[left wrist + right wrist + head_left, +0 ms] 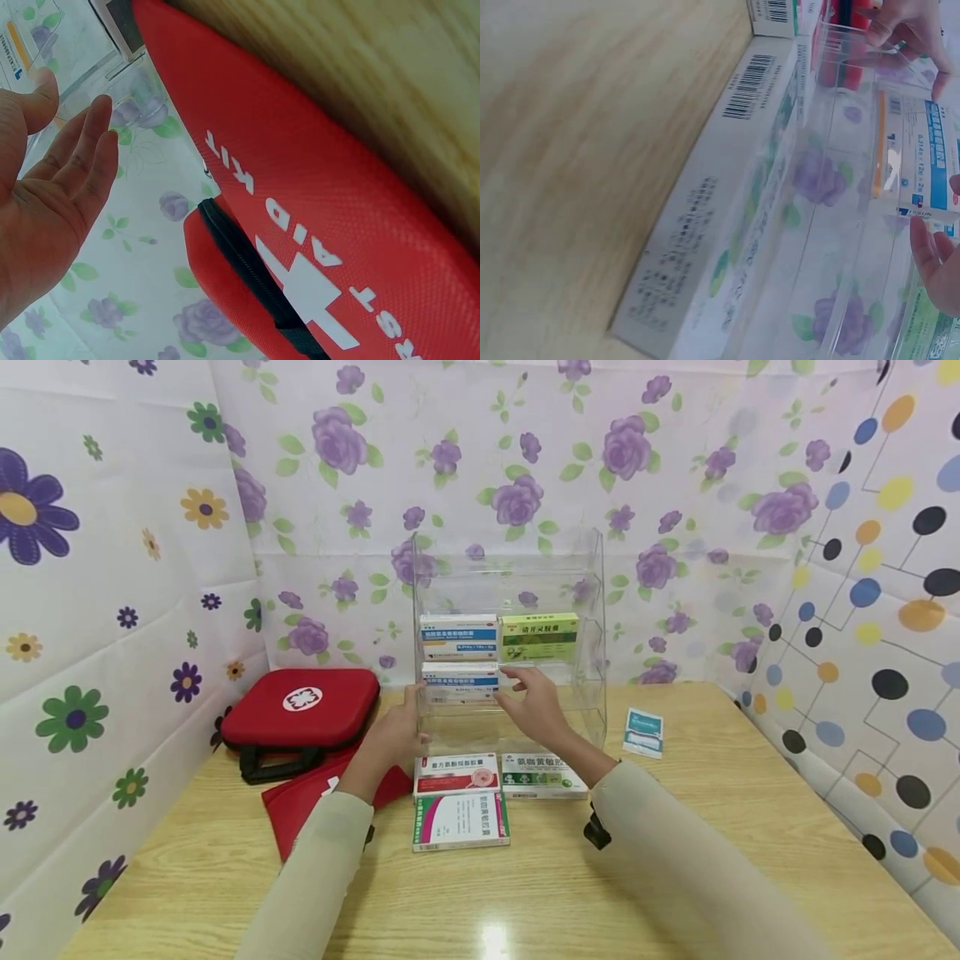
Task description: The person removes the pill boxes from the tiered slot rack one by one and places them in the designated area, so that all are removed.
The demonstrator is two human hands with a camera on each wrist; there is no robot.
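Note:
A clear tiered rack (pixel 517 727) stands against the curtain. On one of its tiers sits a blue-and-white medicine box (pixel 459 683). My right hand (pixel 536 706) is at this box's right end, index finger by the top corner and thumb lower, with a gap between them. At the rack's left side is my left hand (pixel 397 731), its fingers (pixel 94 142) loosely extended. In the right wrist view, one left fingertip reaches the box's left end. One tier higher stand another blue-and-white box (pixel 459 637) and a green medicine box (pixel 540 637).
Before the rack lie a red-and-white box (pixel 456 774), a green-and-white box (pixel 544 775) and a magenta-and-green-edged box (pixel 461 821). A red first aid case (pixel 300 710) and a red pouch (pixel 288 814) lie left. A small teal packet (pixel 643 732) lies right.

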